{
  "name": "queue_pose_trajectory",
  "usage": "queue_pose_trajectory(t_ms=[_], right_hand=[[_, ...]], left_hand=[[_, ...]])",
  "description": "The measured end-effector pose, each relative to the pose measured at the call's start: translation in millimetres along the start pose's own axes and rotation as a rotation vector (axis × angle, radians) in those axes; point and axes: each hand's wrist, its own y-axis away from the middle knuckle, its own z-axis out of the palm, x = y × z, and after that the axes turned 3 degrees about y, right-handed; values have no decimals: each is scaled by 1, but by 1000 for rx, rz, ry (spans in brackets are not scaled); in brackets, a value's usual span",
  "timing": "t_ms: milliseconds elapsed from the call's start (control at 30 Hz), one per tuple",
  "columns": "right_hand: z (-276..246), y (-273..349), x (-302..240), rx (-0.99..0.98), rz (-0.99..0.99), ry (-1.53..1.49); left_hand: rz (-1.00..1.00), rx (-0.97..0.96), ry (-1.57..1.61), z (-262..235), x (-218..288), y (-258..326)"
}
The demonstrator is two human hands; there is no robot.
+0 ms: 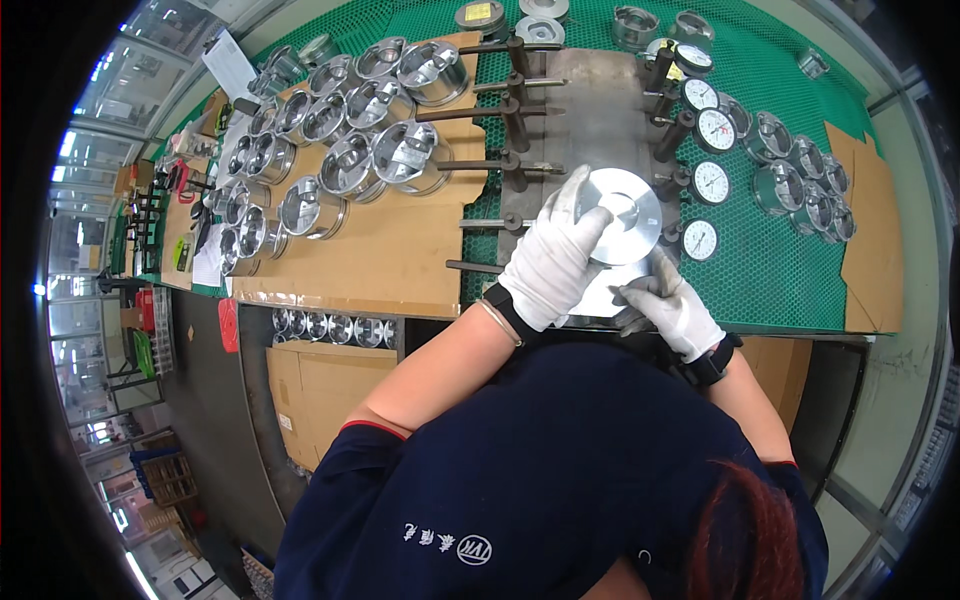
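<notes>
A shiny round metal piston [636, 222], its flat face turned up with a round recess in it, is held over the near part of a grey metal plate [595, 120]. My left hand [556, 250], in a white glove, grips it from the left with the thumb across its face. My right hand [672, 305], gloved and with darkened fingertips, curls around its lower right edge; part of those fingers is hidden. Right of the piston, dial gauges [700, 239] stand in a row on dark posts. Rods on posts [513, 125] line the plate's left side.
Several pistons [312, 207] stand on cardboard [390, 255] at the left. More pistons [779, 188] sit on the green mat [745, 285] at the right. Round metal pieces [541, 31] lie at the far edge. Below the bench, a shelf holds another row of pistons [340, 329].
</notes>
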Motion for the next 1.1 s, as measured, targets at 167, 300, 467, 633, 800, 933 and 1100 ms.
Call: queue_pose_trajectory(t_ms=[167,300,467,633,800,933,1100], right_hand=[[0,2,1,-12,-14,-25],[1,2,0,-13,-11,-17],[4,3,-2,3,-7,-9],[3,-1,1,17,-1,25],[-6,1,-4,-40,38,128],[-8,24,-15,55,-297,7],[-64,43,-9,53,-492,-574]], left_hand=[[-9,3,-4,0,2,0],[-5,15,-22,1,0,1],[-4,18,-23,2,0,2],[-5,36,-53,2,3,1],[15,49,-17,-6,3,0],[-503,-364,901,-56,41,-13],[-77,-214,978,-57,60,-27]])
